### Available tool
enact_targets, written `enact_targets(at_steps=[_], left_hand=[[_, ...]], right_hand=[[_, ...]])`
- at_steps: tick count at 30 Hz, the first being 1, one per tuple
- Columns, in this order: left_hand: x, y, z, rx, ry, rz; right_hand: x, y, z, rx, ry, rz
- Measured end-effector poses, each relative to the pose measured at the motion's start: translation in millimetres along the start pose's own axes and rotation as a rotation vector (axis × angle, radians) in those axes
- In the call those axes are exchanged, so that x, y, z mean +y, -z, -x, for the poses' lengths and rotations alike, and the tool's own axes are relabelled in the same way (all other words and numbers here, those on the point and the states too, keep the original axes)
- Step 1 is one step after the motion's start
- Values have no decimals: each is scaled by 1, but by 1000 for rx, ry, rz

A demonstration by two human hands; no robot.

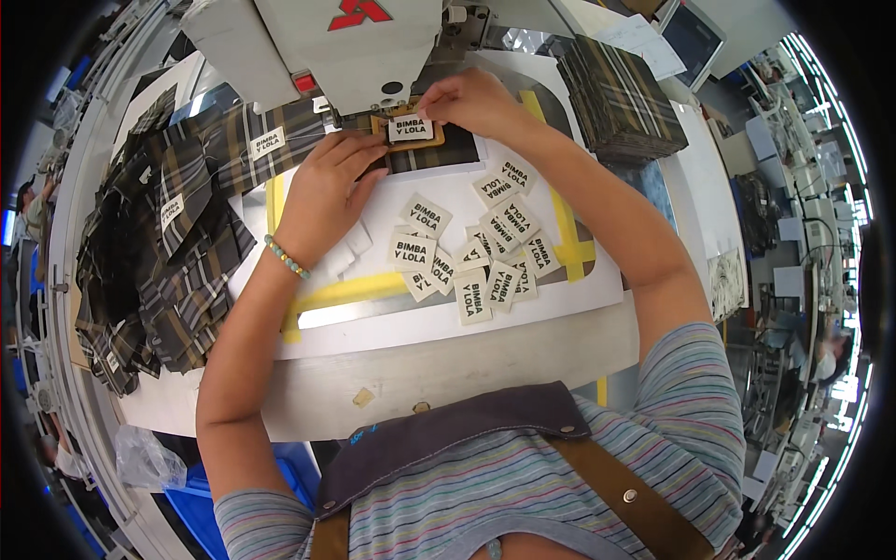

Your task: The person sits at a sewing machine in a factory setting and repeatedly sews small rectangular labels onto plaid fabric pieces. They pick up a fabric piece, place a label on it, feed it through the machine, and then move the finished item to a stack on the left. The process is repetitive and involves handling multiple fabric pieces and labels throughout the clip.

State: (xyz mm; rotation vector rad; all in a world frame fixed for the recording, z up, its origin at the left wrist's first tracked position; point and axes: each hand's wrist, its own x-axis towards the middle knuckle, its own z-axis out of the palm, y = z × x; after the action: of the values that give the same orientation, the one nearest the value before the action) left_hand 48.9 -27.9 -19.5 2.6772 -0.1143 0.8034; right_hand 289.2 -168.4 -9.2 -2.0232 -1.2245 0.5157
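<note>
A white label (409, 128) with dark print lies inside a small tan frame (422, 144) under the sewing machine head (350, 51). My right hand (474, 105) reaches in from the right, thumb and forefinger pinched at the label's upper right corner. Flat on the left, with fingers stretched toward the frame's left edge, rests my left hand (329, 182). Dark plaid fabric (303, 126) runs leftward from the machine, with a label on it. Loose white labels (411, 252) lie scattered and overlapping on the white work surface in front of my hands.
A heap of plaid pieces (173, 280) spills over the table's left side. At the back right stands a neat stack of plaid fabric (623, 101), near a screen (692, 44). Yellow tape (355, 290) borders the work surface. A blue bin (198, 509) sits below the left edge.
</note>
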Motion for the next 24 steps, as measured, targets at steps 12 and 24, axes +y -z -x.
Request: enact_targets(at_steps=[12, 24], left_hand=[[-5, -2, -2, -205, 21, -51], [-9, -6, -6, -214, -22, -74]], right_hand=[[-3, -9, 4, 97, 93, 65], [-9, -2, 23, 161, 269, 286]])
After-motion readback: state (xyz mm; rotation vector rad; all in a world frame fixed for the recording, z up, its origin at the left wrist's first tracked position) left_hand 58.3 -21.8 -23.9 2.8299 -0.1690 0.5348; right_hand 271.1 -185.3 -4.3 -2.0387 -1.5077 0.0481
